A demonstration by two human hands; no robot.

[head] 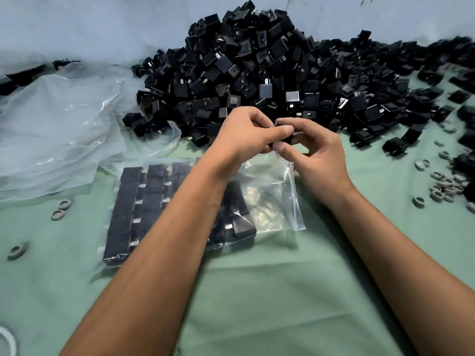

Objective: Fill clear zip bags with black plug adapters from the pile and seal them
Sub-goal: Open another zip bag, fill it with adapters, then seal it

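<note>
My left hand (241, 132) and my right hand (316, 150) meet just in front of the pile (270, 73), both with fingers curled, pinching one black adapter (282, 137) between them; I cannot tell how it is turned. Right below my hands, at about 6 o'clock from them, lies the zip bag (272, 196) I am filling on the green tabletop (257, 291). Its left part already holds neat rows of adapters (144, 201), while the right part at 3 o'clock is bare plastic, so I judge the bag well over half full, with a row or so to add and the seal not yet pressed. The pile at 12 o'clock is huge, so many bags are left. Loose clear plastic (56, 129) sits at 9 o'clock, and small grey rings (444, 183) are scattered at 3 o'clock
</note>
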